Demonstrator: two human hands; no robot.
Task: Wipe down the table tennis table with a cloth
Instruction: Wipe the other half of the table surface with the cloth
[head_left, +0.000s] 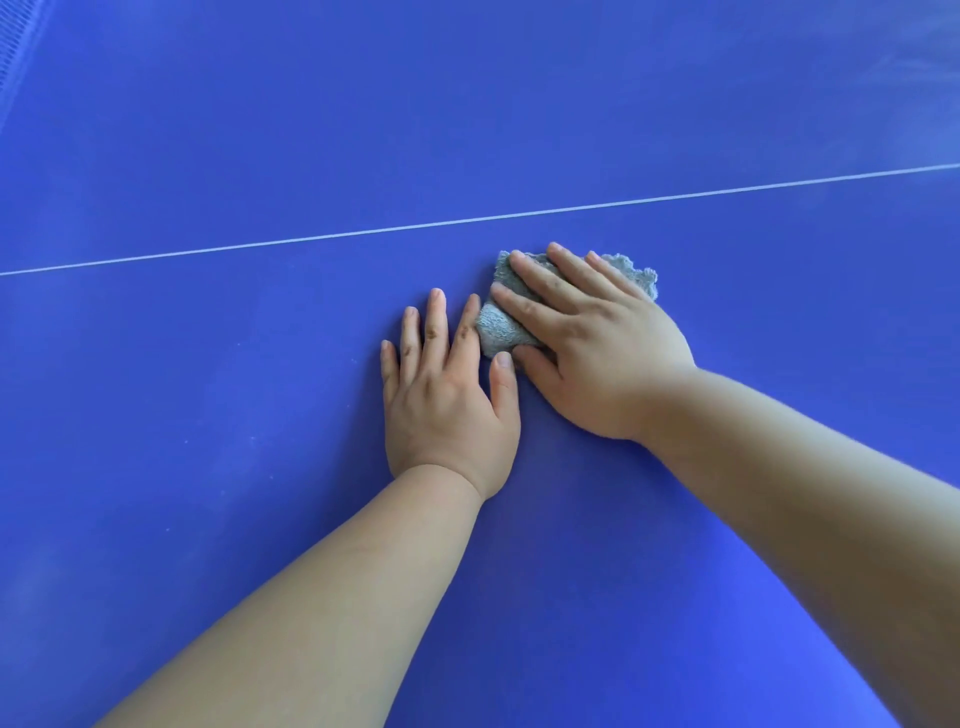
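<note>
Step in hand: mid-wipe, judging by the pose. Right hand (597, 353) lies flat on a small bunched grey fluffy terry cloth (501, 330), 4 fingers straight and spread across its top, pressing it to the surface; nothing clenched, no pinch visible, though the thumb sits at the cloth's near edge and may be tucked against it, hard to tell from this angle. Left hand (447, 410) is also flat, palm down on the blue matte table tennis table (208, 467), fingers straight, holding nothing; its index finger lies right beside the cloth's left edge, looks to be touching. The cloth sits on the near half of the table, just this side of the thin white line (363, 236) that crosses the view. Blue mesh net (21, 47) is in the far upper left corner, blurred. Faint pale specks show on the surface left of the hands, so likely much is left to wipe. Next move calls for steady downward pressure and a flat slide of the cloth toward unwiped areas, left hand bracing or moving out of the way. Containers: none in view, so no contents to report.
</note>
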